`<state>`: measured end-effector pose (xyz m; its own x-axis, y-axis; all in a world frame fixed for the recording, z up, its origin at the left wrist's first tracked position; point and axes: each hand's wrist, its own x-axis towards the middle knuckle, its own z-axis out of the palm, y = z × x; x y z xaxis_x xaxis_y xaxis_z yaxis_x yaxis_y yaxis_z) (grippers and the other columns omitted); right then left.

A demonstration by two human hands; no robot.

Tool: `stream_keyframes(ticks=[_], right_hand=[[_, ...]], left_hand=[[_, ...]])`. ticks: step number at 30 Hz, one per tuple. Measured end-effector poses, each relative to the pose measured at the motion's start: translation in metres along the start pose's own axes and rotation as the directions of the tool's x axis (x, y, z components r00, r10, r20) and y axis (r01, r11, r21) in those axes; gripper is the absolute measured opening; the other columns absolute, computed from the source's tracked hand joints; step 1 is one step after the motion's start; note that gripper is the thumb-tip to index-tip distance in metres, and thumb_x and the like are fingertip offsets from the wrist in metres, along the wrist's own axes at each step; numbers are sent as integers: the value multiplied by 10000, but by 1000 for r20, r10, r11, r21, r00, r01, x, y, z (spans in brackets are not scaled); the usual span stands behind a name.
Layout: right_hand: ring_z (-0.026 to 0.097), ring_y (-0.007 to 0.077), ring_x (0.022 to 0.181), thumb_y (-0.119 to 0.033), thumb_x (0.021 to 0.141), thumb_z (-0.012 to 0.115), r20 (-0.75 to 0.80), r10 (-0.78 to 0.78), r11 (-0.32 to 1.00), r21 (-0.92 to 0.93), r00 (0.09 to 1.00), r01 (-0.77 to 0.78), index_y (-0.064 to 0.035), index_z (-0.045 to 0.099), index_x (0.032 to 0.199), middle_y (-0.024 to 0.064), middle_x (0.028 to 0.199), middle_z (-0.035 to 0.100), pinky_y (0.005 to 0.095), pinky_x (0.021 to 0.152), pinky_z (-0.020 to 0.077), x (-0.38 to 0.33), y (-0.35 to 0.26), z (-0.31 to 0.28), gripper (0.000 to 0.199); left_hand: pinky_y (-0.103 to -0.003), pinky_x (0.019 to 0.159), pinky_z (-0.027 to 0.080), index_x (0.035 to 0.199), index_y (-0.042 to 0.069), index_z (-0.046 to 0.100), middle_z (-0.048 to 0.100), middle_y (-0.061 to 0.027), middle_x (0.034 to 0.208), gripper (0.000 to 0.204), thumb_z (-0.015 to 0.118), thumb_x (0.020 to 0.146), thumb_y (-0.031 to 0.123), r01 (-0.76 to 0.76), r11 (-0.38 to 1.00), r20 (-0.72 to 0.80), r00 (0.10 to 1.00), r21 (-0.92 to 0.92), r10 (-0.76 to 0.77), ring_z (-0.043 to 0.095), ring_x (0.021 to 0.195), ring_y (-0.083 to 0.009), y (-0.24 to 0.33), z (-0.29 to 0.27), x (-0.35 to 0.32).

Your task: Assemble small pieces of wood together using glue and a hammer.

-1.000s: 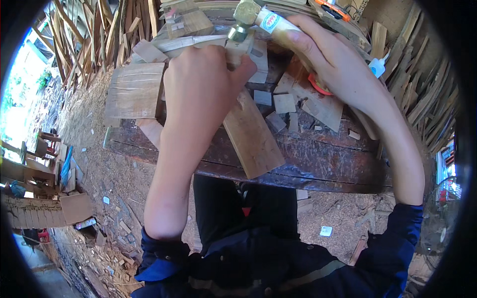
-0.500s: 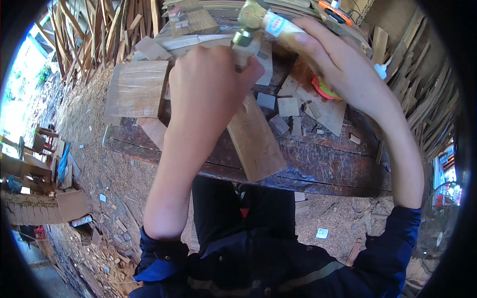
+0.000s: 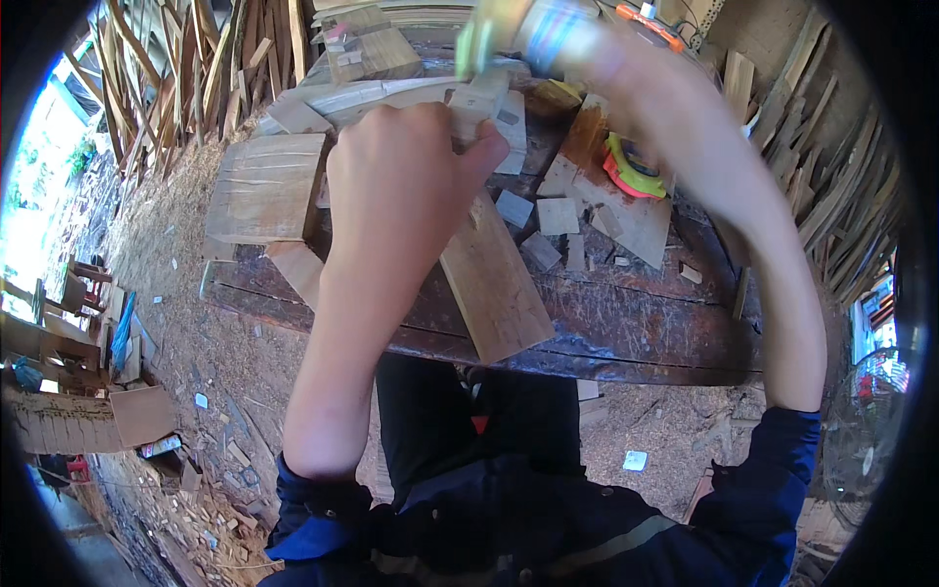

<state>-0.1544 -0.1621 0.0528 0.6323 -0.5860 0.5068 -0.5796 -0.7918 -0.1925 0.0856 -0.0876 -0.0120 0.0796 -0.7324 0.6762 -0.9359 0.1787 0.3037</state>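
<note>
My left hand (image 3: 396, 166) is closed over the bench, thumb and fingers at a small pale wood block (image 3: 479, 101). Below it a flat wooden board (image 3: 497, 289) slants toward the bench's front edge. My right hand (image 3: 611, 64), smeared by motion, grips a hammer (image 3: 504, 29) by its handle, which has a pale, coloured band. The shiny striking end is just above the small block; I cannot tell whether they touch. The left fingertips are mostly hidden behind the hand.
Small wood offcuts (image 3: 558, 216) and a yellow-green and red tape measure (image 3: 633, 168) lie on the dark workbench (image 3: 646, 328). A wide wooden block (image 3: 266, 188) sits at its left. Wood strips (image 3: 186, 68) lean behind, and sawdust covers the floor (image 3: 196, 303).
My right hand and the hammer have shifted up and away, blurring, and the tape measure shows more fully. My left hand stays nearly in place, with more of the small block visible.
</note>
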Motion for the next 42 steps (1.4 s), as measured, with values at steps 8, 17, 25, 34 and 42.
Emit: stream_keyframes(ticks=[8,17,25,34,42], right_hand=[[483,37,577,-411,1128,410,-147,278,942,236,949,-239,-85,551,1343,-30,734,531,191,489,412,24,-42,-38,415],[628,131,782,-416,1110,483,35,-152,983,-98,988,155,-52,581,1389,10,859,633,296,702,516,16,-11,-3,468],[464,55,465,-363,1147,345,-462,186,968,240,867,-80,-38,547,1245,-37,661,517,185,376,419,42,-68,-35,395],[550,120,657,-402,1114,472,74,-148,980,-125,986,157,-129,610,1342,56,748,567,310,612,450,20,-21,-1,382],[596,134,584,-364,1148,335,-51,271,836,508,961,-208,-61,559,1289,58,780,627,274,517,549,33,-68,-71,402]], left_hand=[[-436,547,567,691,-15,731,649,-199,593,455,784,844,410,0,1000,12,1000,10,0,681,551,-378,-2,-3,0],[-445,549,570,701,-18,731,643,-209,585,456,774,850,410,12,1000,47,999,10,-12,681,550,-382,-4,-5,-1],[-446,550,575,687,-18,729,645,-209,585,473,769,846,426,25,1000,26,999,4,-25,684,554,-390,-5,-4,-1],[-438,540,573,676,-15,726,643,-206,581,477,769,841,431,36,999,38,999,22,-37,681,548,-386,-4,-6,-2],[-437,538,573,663,-18,715,636,-199,571,474,767,838,420,-26,1000,-14,1000,-10,26,677,541,-380,-2,-1,1]])
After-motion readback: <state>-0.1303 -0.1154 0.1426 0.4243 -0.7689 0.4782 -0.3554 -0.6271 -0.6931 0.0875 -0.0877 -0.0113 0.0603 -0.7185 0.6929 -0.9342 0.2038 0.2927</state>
